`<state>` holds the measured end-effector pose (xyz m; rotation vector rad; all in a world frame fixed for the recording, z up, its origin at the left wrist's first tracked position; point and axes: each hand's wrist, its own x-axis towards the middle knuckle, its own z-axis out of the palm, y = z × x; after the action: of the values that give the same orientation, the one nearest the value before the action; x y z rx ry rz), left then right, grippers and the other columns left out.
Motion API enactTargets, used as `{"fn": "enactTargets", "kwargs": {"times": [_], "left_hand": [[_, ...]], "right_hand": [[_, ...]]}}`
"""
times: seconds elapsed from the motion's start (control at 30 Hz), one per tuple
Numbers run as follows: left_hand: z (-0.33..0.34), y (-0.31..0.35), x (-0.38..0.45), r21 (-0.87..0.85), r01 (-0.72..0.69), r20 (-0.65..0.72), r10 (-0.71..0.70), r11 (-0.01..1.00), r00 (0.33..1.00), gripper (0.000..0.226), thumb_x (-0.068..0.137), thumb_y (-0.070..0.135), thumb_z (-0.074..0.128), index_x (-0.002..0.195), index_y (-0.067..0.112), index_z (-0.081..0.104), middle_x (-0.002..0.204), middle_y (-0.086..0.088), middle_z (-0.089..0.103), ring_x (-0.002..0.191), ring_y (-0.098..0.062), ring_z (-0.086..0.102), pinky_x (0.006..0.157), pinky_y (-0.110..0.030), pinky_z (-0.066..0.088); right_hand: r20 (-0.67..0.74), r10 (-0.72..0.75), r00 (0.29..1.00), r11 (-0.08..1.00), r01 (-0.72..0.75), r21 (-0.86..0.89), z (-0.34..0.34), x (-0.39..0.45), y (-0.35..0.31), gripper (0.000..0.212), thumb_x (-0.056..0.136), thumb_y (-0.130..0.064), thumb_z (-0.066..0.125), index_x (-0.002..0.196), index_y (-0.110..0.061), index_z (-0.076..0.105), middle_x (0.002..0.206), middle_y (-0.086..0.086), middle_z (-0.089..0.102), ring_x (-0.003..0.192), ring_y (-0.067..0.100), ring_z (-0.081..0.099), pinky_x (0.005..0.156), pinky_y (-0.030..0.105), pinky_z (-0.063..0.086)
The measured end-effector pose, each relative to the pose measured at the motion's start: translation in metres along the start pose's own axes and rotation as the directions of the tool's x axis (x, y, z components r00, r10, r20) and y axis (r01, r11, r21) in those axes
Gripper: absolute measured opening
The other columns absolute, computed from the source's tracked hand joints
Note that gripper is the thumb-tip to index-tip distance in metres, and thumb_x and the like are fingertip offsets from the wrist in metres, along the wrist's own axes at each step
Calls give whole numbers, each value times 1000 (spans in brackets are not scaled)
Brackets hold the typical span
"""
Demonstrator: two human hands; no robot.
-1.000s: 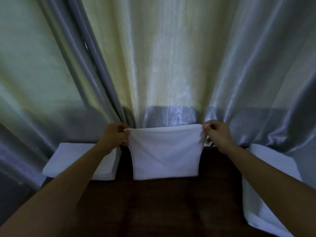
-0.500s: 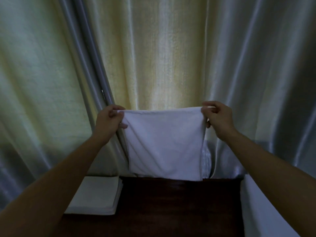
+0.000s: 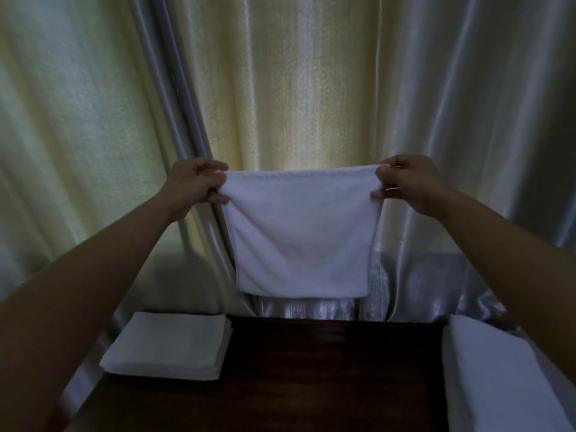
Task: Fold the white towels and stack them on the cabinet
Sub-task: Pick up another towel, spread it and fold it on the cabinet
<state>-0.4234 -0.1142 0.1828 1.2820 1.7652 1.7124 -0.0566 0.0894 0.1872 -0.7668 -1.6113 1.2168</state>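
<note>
Hands first: we are pinching the towel (image 3: pixel 300 235) at its two top corners, our left hand (image 3: pixel 194 185) curled round the left corner and our right hand (image 3: pixel 405 182) curled round the right one, so the top edge is running level from side to side between them. Nearest to us, the dark wooden cabinet (image 3: pixel 311 375) is lying below our forearms, its top smooth and dim. On its left end a stack of folded towels (image 3: pixel 168 349) is sitting square and flat; on the right another white cloth (image 3: pixel 495 378) is lying loose. Farther out, the held towel is hanging clear above the cabinet, already doubled, soft and nubbly, roughly square. We are judging that the stack is lying down and to the left of it, nearer our left hand. Behind everything, a shiny pleated curtain (image 3: pixel 311 88) is falling in long folds.
</note>
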Motion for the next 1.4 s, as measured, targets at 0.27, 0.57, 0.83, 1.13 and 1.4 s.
{"fn": "enactTargets", "kwargs": {"times": [0.27,0.57,0.83,1.13,1.4], "left_hand": [[-6,13,5,122,-17,-11,18,992,1000,11,93,6,68,103,4,69,91,-15,68,75,-26,73,64,-38,64],[-19,2,11,245,187,195,-237,951,952,9,92,3,65,92,9,72,67,-1,57,55,-9,50,46,-24,42],[-31,-44,11,331,343,329,-448,879,831,6,95,7,64,94,10,69,67,0,60,55,-5,59,45,-21,46],[11,-89,2,304,458,235,-532,835,814,12,98,-5,56,103,-4,67,92,-24,75,77,-24,77,58,-29,61],[43,-129,-13,169,279,122,-301,945,946,4,98,-4,57,99,-2,60,93,-29,67,81,-34,73,74,-45,64]], "right_hand": [[20,78,997,997,-78,21,-4,7,-10,12,88,-5,75,94,4,70,95,20,71,76,27,77,68,36,63],[10,118,993,982,-115,-150,-4,-2,-8,13,94,0,65,82,-2,63,79,16,61,54,27,71,52,34,61],[200,490,848,867,-451,-211,-3,-2,23,26,94,14,48,78,-3,60,90,11,58,78,31,73,56,28,61],[161,635,755,760,-573,-307,6,2,84,8,98,-3,59,93,-7,64,97,12,67,69,25,74,50,28,57],[45,464,885,869,-445,-217,17,-4,121,9,94,4,60,92,-5,60,82,19,68,65,25,76,44,26,53]]}}
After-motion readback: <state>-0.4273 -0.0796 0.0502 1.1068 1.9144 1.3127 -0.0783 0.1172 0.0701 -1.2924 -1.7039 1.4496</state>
